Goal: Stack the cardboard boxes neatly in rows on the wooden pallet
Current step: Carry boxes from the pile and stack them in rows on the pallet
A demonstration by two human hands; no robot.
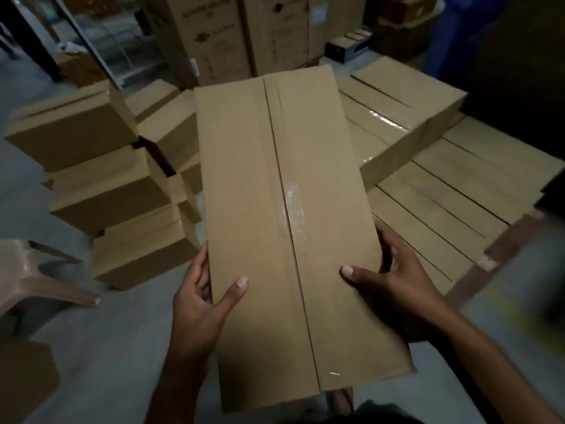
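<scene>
I hold a long flat cardboard box (260,209) lengthwise in front of me, its taped seam running down the middle. My left hand (201,304) grips its left edge with the thumb on top. My right hand (394,286) grips the right edge the same way. To the right, a row of flat boxes (452,197) lies side by side on the wooden pallet (489,255), whose edge shows at the right. One more box (403,117) lies across the top of that row at the back.
A loose, uneven stack of boxes (101,185) stands on the floor at the left. Tall printed cartons (232,35) rise behind. A beige plastic chair (27,280) is at the left edge. Bare grey floor (116,347) lies beneath my hands.
</scene>
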